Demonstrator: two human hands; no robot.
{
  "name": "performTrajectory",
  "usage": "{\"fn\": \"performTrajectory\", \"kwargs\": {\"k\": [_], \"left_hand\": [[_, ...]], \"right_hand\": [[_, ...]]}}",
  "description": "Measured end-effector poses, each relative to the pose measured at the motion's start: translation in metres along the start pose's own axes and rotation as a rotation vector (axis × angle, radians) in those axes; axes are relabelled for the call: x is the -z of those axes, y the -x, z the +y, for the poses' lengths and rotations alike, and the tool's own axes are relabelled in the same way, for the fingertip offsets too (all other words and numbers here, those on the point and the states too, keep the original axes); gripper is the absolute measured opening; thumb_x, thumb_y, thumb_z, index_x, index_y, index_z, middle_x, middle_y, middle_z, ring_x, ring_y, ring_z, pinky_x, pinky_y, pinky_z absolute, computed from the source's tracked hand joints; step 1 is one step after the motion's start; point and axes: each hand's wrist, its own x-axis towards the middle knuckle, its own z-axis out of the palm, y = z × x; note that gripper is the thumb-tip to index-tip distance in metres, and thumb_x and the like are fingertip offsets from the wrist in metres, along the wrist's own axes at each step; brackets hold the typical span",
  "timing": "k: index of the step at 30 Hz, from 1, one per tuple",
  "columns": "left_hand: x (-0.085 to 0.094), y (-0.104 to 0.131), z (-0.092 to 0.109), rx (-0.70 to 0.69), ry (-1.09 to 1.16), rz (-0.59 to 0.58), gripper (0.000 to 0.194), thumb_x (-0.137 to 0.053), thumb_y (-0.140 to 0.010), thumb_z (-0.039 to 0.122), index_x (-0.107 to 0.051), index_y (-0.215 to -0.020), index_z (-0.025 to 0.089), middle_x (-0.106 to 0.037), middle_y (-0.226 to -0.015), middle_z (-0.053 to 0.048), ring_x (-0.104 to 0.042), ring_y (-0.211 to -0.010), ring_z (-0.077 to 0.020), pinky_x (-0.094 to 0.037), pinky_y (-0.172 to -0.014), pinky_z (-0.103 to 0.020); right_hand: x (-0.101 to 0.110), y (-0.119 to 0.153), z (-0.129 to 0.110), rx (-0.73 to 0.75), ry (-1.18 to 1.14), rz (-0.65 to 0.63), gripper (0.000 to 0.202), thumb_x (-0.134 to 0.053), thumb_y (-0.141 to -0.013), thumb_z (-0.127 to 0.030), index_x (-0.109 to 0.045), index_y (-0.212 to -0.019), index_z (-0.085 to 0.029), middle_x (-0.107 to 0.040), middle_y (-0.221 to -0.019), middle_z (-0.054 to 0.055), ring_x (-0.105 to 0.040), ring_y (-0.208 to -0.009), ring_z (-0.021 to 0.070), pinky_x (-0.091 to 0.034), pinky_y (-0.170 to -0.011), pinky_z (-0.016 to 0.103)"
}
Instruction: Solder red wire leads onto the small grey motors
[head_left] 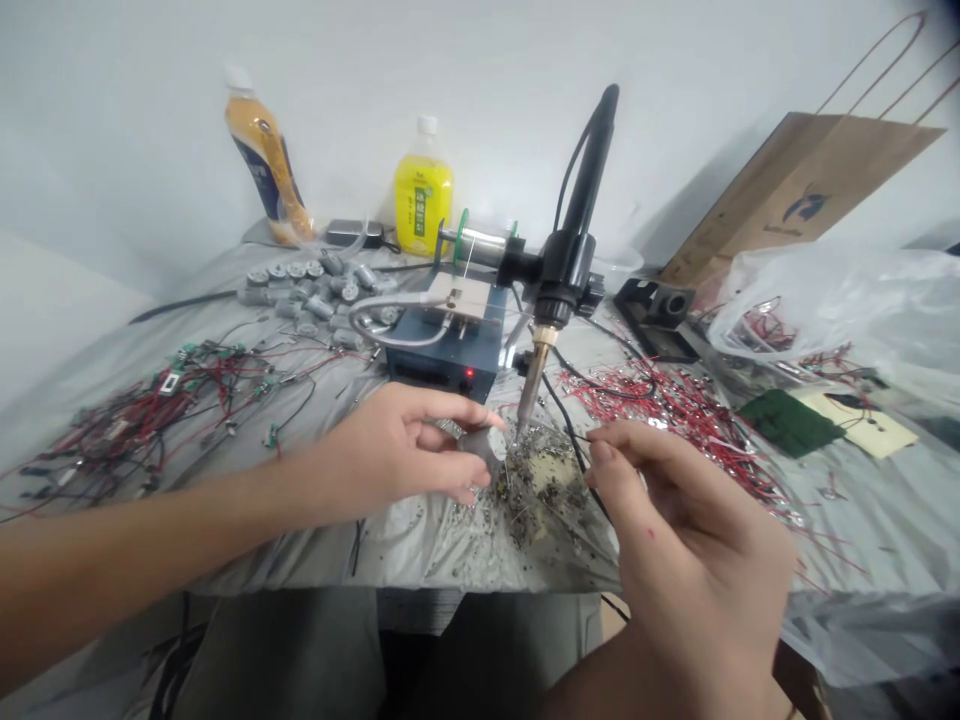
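Observation:
My left hand [409,440] grips a small grey cylindrical motor [486,442] between thumb and fingers, its pale end turned to the right. Just right of that end is the tip of a soldering iron [534,385], which points down from a clamp; whether they touch I cannot tell. On the right, my right hand [667,510] pinches a thin dark wire [574,436] whose end reaches left towards the iron's tip. Under both hands, dark solder bits [544,500] litter the grey covering.
A blue soldering station [442,355] with a solder spool [484,248] stands behind. Loose motors [315,295] and tangled red and black wires [180,400] lie left. Red wires [675,420], a plastic bag [847,300] and a paper bag [802,190] are right. Two bottles [424,195] stand at the back.

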Motion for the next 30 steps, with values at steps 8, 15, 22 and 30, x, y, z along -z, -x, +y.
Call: {"fn": "performTrajectory", "kwargs": {"k": [8,15,22,30], "left_hand": [[0.0,0.001,0.008,-0.041,0.117,0.14,0.027,-0.092,-0.086,0.023,-0.088,-0.113,0.023,-0.088,-0.114,-0.002,-0.087,-0.107,-0.0217,-0.074,-0.102,-0.027],[-0.004,0.009,0.007,-0.284,0.021,0.278,0.023,-0.091,-0.089,0.018,-0.086,-0.111,0.023,-0.086,-0.111,0.0,-0.086,-0.098,-0.0176,-0.075,-0.094,-0.019],[-0.003,0.012,0.006,-0.394,0.003,0.304,0.022,-0.093,-0.092,0.015,-0.085,-0.109,0.026,-0.087,-0.11,0.004,-0.084,-0.101,-0.0129,-0.071,-0.096,-0.014],[-0.002,0.014,0.006,-0.427,0.021,0.28,0.026,-0.09,-0.093,0.008,-0.085,-0.11,0.027,-0.086,-0.113,0.005,-0.083,-0.107,-0.0119,-0.07,-0.1,-0.014]], "right_hand": [[-0.002,0.007,0.002,-0.02,-0.12,-0.047,0.017,-0.083,-0.104,-0.026,-0.085,-0.121,-0.029,-0.085,-0.102,-0.002,-0.084,-0.088,0.0132,-0.068,-0.081,0.017],[-0.006,0.001,-0.012,0.104,0.004,-0.063,0.015,-0.073,-0.106,-0.018,-0.075,-0.094,-0.027,-0.068,-0.079,-0.005,-0.065,-0.068,0.0097,-0.059,-0.069,0.023],[-0.014,0.016,-0.007,0.053,0.024,0.141,0.009,-0.079,-0.104,-0.023,-0.086,-0.105,-0.029,-0.073,-0.097,0.0,-0.064,-0.079,0.0144,-0.052,-0.069,0.026],[-0.016,0.015,-0.01,0.061,0.037,0.122,0.013,-0.077,-0.105,-0.022,-0.086,-0.106,-0.032,-0.073,-0.097,-0.001,-0.062,-0.08,0.0132,-0.054,-0.073,0.027]]}}
